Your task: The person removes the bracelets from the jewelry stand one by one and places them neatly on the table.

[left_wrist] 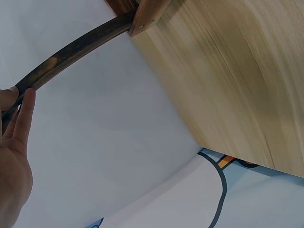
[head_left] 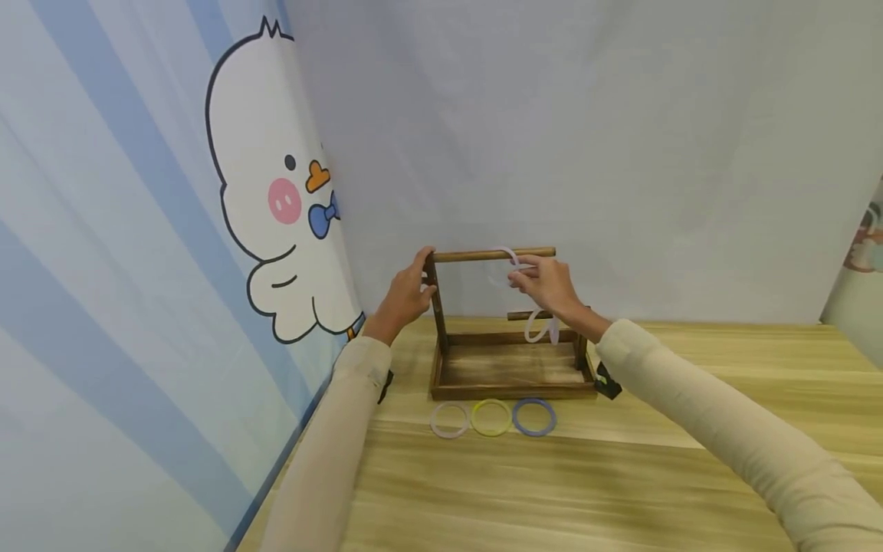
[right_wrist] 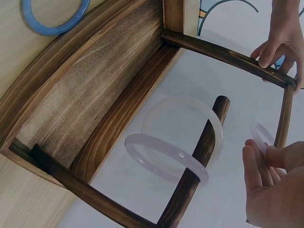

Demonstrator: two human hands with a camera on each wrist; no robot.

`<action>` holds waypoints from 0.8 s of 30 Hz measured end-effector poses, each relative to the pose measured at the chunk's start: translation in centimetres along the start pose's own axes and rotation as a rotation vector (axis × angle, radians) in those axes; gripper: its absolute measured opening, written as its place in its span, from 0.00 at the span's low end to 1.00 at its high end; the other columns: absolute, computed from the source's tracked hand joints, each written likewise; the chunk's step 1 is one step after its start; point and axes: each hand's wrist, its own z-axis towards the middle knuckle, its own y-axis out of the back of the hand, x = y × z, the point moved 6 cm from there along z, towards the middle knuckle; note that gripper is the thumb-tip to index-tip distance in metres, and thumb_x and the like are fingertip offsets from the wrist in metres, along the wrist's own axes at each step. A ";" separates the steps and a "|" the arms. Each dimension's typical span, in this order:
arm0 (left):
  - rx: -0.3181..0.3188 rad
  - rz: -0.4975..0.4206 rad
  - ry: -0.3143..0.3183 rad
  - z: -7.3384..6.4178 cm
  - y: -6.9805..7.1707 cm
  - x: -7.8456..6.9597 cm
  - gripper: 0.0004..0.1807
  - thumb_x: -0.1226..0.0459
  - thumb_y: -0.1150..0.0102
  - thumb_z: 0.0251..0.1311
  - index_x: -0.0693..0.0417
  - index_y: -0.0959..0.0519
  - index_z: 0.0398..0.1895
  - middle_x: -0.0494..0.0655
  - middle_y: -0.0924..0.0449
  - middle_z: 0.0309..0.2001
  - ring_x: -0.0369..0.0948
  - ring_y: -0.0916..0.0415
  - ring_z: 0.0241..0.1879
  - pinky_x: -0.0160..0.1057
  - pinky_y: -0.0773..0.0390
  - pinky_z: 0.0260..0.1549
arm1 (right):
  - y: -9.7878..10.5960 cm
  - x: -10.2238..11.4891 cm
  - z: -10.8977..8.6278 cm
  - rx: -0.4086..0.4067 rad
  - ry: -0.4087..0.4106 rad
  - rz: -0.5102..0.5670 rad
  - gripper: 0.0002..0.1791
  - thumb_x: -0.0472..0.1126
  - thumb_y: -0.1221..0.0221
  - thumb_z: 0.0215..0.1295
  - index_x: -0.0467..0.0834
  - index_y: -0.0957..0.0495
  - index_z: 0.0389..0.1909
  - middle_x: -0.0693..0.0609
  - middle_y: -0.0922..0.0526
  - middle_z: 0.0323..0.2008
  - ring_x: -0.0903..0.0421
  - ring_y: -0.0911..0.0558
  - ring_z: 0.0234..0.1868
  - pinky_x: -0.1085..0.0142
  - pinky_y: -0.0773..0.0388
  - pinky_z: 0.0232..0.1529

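A dark wooden bangle stand point(head_left: 441, 337) rises from a shallow tray-like base. My left hand point(head_left: 405, 295) grips its tall left post near the top, thumb on one side and fingers on the other in the left wrist view. With thumb and fingertips, my right hand point(head_left: 548, 284) pinches a pale lilac bangle point(right_wrist: 259, 134), whose arc crosses over the top bar point(head_left: 469, 256) in the head view. Below that hand, a translucent white bangle point(right_wrist: 218, 130) and another lilac bangle point(right_wrist: 164, 151) hang on the short lower bar point(right_wrist: 206, 142).
In front of the stand, a pale pink bangle point(head_left: 433, 421), a yellow bangle point(head_left: 474, 421) and a blue bangle point(head_left: 516, 421) lie in a row on the wooden table point(head_left: 483, 491). Behind stands a pale curtain point(head_left: 586, 138); a cartoon-bird panel point(head_left: 255, 192) borders the left.
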 end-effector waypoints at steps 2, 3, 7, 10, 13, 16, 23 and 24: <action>-0.006 -0.006 -0.010 0.0 0.1 -0.1 0.40 0.77 0.37 0.67 0.60 0.45 0.78 0.67 0.21 0.56 0.59 0.16 0.51 0.50 0.14 0.52 | 0.2 -0.2 0.0 -0.004 -0.011 -0.005 0.21 0.33 0.40 0.76 0.29 0.25 0.65 0.35 0.12 0.46 0.41 0.10 0.44 0.61 0.11 0.40; -0.007 -0.006 -0.014 0.0 0.1 -0.1 0.40 0.78 0.37 0.67 0.60 0.45 0.78 0.67 0.21 0.56 0.59 0.16 0.51 0.50 0.14 0.52 | 0.3 -0.3 0.0 -0.005 -0.013 -0.007 0.21 0.33 0.40 0.76 0.29 0.25 0.65 0.35 0.12 0.46 0.41 0.10 0.43 0.61 0.11 0.40; -0.013 -0.003 -0.017 0.0 0.1 -0.1 0.40 0.78 0.38 0.67 0.60 0.45 0.78 0.67 0.21 0.56 0.59 0.16 0.51 0.50 0.14 0.52 | 0.7 -0.6 -0.2 -0.004 -0.024 -0.018 0.22 0.34 0.39 0.76 0.29 0.25 0.66 0.35 0.12 0.46 0.41 0.10 0.43 0.60 0.11 0.40; -0.012 0.004 -0.011 0.0 0.0 0.0 0.40 0.77 0.37 0.67 0.59 0.45 0.78 0.67 0.21 0.56 0.58 0.16 0.51 0.48 0.14 0.52 | 1.0 -0.8 -0.3 -0.002 -0.031 -0.036 0.23 0.35 0.40 0.76 0.30 0.26 0.67 0.36 0.12 0.47 0.42 0.10 0.44 0.57 0.10 0.41; -0.003 0.006 -0.002 0.0 -0.2 0.2 0.40 0.76 0.38 0.68 0.58 0.46 0.78 0.66 0.21 0.56 0.58 0.16 0.52 0.48 0.14 0.52 | 1.3 -1.0 -0.5 -0.002 -0.035 -0.049 0.23 0.34 0.41 0.77 0.30 0.26 0.68 0.36 0.12 0.47 0.42 0.10 0.44 0.57 0.10 0.41; 0.001 0.008 0.009 0.0 -0.3 0.4 0.41 0.76 0.37 0.68 0.56 0.46 0.79 0.66 0.21 0.57 0.57 0.16 0.52 0.48 0.14 0.52 | 1.6 -1.1 -0.6 -0.002 -0.033 -0.052 0.22 0.34 0.41 0.77 0.29 0.26 0.67 0.36 0.12 0.47 0.42 0.10 0.44 0.58 0.10 0.40; 0.007 -0.015 0.013 0.0 -0.2 0.3 0.41 0.77 0.38 0.68 0.58 0.46 0.79 0.66 0.21 0.57 0.58 0.16 0.53 0.51 0.14 0.53 | 2.7 -1.3 -1.1 -0.002 -0.010 -0.076 0.22 0.33 0.42 0.77 0.28 0.26 0.66 0.35 0.12 0.46 0.40 0.10 0.43 0.53 0.11 0.43; 0.008 -0.015 0.014 0.0 -0.2 0.3 0.41 0.77 0.38 0.68 0.57 0.46 0.79 0.66 0.21 0.57 0.58 0.16 0.53 0.51 0.15 0.53 | 2.9 -1.3 -1.1 -0.003 -0.006 -0.080 0.22 0.33 0.41 0.77 0.28 0.26 0.66 0.35 0.12 0.46 0.40 0.10 0.43 0.52 0.11 0.43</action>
